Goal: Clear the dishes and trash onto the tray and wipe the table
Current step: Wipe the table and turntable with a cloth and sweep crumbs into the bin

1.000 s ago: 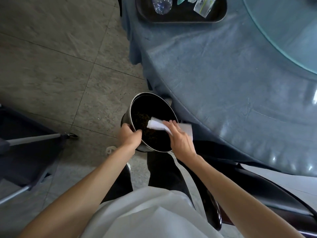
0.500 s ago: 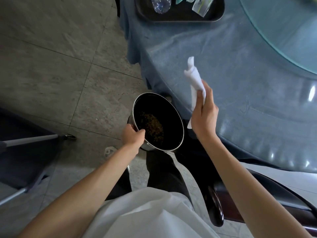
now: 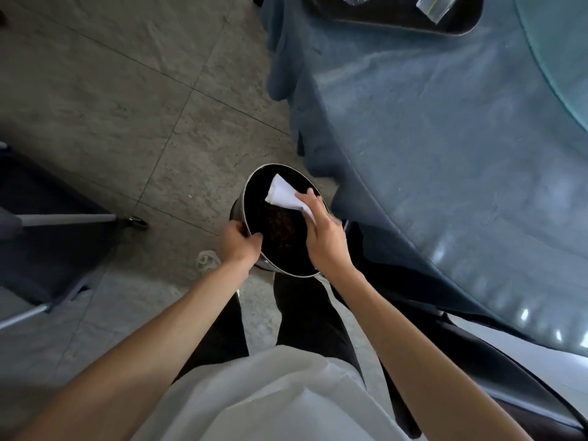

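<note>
left hand [image 3: 239,245] fingers clamped on bin [image 3: 254,186] rim, right hand [image 3: 324,237] fingers pinching napkin [image 3: 284,194]; tray [image 3: 458,25] cropped

Both forearms are bare from elbow to wrist, with no sleeve, watch or ring showing near the left hand [image 3: 239,243] or the right hand [image 3: 325,240]. Behind the hands hangs a pale white top [image 3: 270,396]; below them are dark trousers [image 3: 305,316].
</note>
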